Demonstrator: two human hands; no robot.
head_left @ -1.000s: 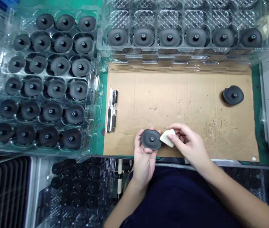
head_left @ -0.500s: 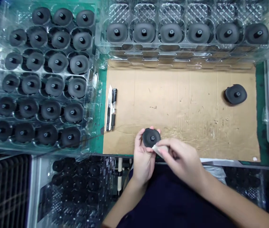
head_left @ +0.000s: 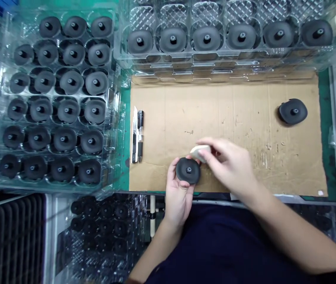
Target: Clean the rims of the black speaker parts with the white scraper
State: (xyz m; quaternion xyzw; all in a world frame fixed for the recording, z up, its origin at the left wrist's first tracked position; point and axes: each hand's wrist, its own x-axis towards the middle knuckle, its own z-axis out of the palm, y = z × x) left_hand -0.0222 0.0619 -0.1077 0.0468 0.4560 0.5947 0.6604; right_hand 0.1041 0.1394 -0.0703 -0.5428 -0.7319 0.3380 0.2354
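My left hand (head_left: pixel 179 193) grips a black rounded disc with a central post (head_left: pixel 188 171) by its rim, over the front edge of the cardboard sheet (head_left: pixel 215 106). Pinched in my right hand (head_left: pixel 229 163) is a small whitish pad (head_left: pixel 200 152), just beyond the disc's far right rim. Whether pad and rim touch I cannot tell. Another black disc of the same kind (head_left: pixel 293 111) lies on the cardboard at the far right.
On the left stands a clear plastic tray (head_left: pixel 108 118) with several rows of black discs. A second clear tray (head_left: pixel 168 59) at the back holds one row. A pen (head_left: pixel 140 136) and a slim white-and-black cutter (head_left: pixel 134 136) lie at the cardboard's left edge.
My right hand has moved the whitish pad from the disc's near rim up to its far right side. My left hand still holds the disc. The camera view has shifted slightly.
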